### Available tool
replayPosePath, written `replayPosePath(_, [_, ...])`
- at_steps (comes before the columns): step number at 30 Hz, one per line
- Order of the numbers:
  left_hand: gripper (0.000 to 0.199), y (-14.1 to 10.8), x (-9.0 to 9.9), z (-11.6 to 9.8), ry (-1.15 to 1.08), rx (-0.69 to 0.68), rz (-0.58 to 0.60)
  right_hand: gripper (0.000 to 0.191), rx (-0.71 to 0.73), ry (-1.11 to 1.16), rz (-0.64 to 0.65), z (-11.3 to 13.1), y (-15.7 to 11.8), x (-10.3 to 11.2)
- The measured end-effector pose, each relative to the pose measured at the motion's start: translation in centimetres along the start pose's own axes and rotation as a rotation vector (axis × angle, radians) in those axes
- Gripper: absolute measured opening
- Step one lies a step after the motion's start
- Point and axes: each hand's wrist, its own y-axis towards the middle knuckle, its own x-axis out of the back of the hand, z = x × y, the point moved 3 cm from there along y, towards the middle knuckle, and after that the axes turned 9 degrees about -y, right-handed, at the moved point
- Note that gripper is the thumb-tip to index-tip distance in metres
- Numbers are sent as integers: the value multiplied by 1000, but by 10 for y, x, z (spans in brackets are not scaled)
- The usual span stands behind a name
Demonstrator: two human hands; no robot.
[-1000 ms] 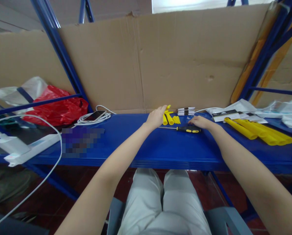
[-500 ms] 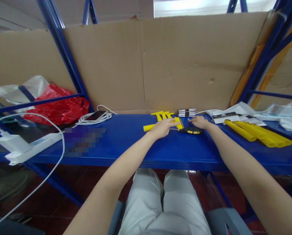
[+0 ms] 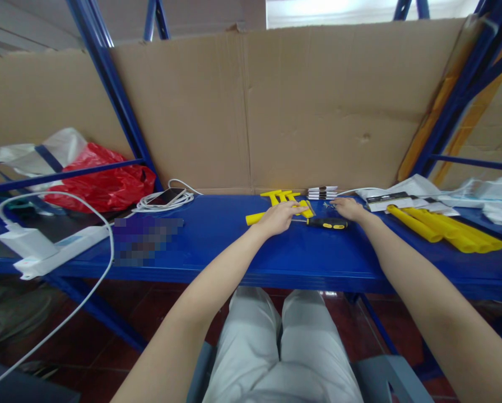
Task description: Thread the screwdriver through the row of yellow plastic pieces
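My left hand (image 3: pixel 278 217) is closed around a yellow scraper (image 3: pixel 306 210), whose head and thin blade edge stick out to the right of the fingers. Its tube handle (image 3: pixel 255 219) shows on the other side. My right hand (image 3: pixel 348 209) rests on the shelf top with its fingers bent together at some small metal pieces (image 3: pixel 329 205), perhaps screws; what lies between the fingertips is too small to make out. Between the hands and nearer to me lies a black and yellow screwdriver (image 3: pixel 327 223), its shaft pointing left. Several yellow T-shaped pieces (image 3: pixel 282 195) lie behind my left hand.
Small packs (image 3: pixel 322 192) are stacked against the cardboard (image 3: pixel 318 112). To the right lie yellow tubes (image 3: pixel 444 228) and a black-and-white packet (image 3: pixel 387 201). On the left are a phone with a white cable (image 3: pixel 162 202), a red bag (image 3: pixel 108 179) and a power strip (image 3: pixel 66 251).
My right hand has shifted slightly right, its fingers drawn in, and more of the small metal pieces shows. The scraper head has tilted a little in my left hand.
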Motion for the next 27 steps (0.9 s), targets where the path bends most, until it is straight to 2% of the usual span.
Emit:
replayPosePath(6, [57,0,0,0,4,-1,6,53,32,-13,25,1,-2,0])
replayPosePath(12, [57,-1,0,-2,-12,-11,5,56,-10,-26,51,11,-2,-2])
replayPosePath(20, [59,-1,-2,-2,-13,-14,15,54,-40,-35,45,11,4,-10])
replayPosePath(23, [58,-1,-2,-3,-6,-6,26,51,-12,-14,-18,12,2,-3])
replayPosePath(27, [57,-1,-2,-2,4,1,19,39,49,115,-166,19,-4,15])
